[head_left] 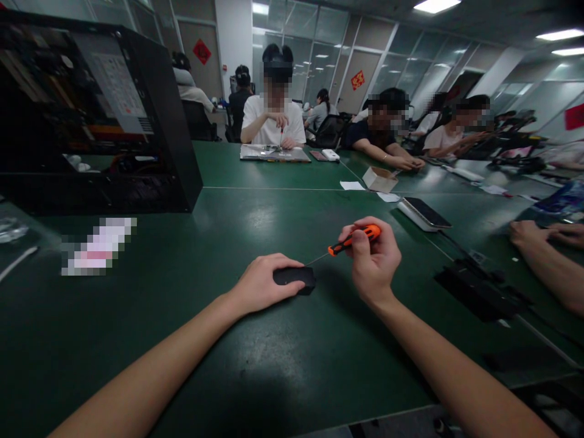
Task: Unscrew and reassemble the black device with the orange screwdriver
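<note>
My left hand [262, 283] rests on the green table [228, 340] and pins down a small flat black part [295, 278] with its fingers. My right hand [375, 258] grips a small screwdriver with an orange and black handle [353, 239]. Its thin shaft slants down to the left, and the tip meets the black part's right end. Both forearms reach in from the bottom of the view.
An open black computer case [91, 115] stands at the far left. A black bracket [479, 292] and a phone on a white block [424, 214] lie to the right. Another person's hands [542, 234] rest at the right edge. Several people sit across the table; a small cardboard box [379, 179] stands there.
</note>
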Tool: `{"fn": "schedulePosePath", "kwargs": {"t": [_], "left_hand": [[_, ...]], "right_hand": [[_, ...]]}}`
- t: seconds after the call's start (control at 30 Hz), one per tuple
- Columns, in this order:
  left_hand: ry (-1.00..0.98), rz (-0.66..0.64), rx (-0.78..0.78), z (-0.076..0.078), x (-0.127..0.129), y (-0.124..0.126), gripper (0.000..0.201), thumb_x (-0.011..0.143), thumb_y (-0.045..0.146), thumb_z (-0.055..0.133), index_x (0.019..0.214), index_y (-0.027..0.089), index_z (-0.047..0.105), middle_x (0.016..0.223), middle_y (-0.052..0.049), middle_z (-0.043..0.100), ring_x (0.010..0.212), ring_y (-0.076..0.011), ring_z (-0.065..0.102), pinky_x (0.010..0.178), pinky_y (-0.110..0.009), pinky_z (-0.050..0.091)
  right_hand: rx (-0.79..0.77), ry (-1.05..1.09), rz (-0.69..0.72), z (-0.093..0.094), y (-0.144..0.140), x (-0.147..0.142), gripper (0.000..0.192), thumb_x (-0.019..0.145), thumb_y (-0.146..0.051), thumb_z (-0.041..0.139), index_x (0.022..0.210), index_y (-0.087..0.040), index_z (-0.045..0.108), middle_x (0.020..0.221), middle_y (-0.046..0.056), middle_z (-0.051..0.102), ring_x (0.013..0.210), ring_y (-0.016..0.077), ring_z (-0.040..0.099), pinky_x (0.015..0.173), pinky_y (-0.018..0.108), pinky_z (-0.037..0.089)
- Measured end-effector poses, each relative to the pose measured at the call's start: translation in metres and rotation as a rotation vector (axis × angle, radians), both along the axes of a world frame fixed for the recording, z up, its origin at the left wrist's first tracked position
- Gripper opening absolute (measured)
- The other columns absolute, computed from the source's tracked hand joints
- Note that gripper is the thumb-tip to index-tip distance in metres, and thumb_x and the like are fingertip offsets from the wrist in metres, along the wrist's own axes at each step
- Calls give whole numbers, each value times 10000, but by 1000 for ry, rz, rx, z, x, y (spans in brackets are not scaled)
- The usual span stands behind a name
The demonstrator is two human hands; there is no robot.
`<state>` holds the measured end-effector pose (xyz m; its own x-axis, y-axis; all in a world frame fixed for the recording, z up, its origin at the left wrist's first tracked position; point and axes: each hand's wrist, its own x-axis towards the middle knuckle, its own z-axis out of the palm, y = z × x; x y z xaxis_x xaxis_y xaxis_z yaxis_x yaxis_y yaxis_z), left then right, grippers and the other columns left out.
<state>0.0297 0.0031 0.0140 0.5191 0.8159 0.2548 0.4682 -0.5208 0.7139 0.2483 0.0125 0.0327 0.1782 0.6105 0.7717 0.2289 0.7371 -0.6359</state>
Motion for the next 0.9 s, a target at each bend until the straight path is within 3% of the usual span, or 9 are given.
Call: {"fn": "schedulePosePath", "kwargs": {"t": [0.2, 0.57, 0.9], "left_hand": [[-10, -6, 12, -3, 0, 0, 319, 854, 343, 736, 1155, 237, 746, 1095, -39, 746, 977, -225, 692, 888, -333, 512], [-3, -3, 15, -1, 0, 1, 317, 847, 322, 740, 1151, 231, 744, 1097, -47, 743, 984, -232, 692, 888, -342, 517], [-14, -41, 56, -3, -1, 2, 317, 864, 311, 728, 1174, 242, 726, 1108, -46, 727, 986, -226, 683, 887, -341, 513]], "right_hand": [[-21, 28, 10, -1, 0, 0, 165, 969, -360, 607, 1037, -217, 561, 780, -1, 645, 582, 99, 564, 478, 213, 450], [-30, 41, 20, -4, 3, 2, 153, 969, -345, 609, 1050, -223, 563, 794, -5, 650, 678, 127, 633, 597, 261, 530], [-39, 43, 3, -4, 2, 3, 154, 971, -347, 605, 1044, -217, 564, 779, -6, 653, 640, 120, 620, 581, 254, 528]]}}
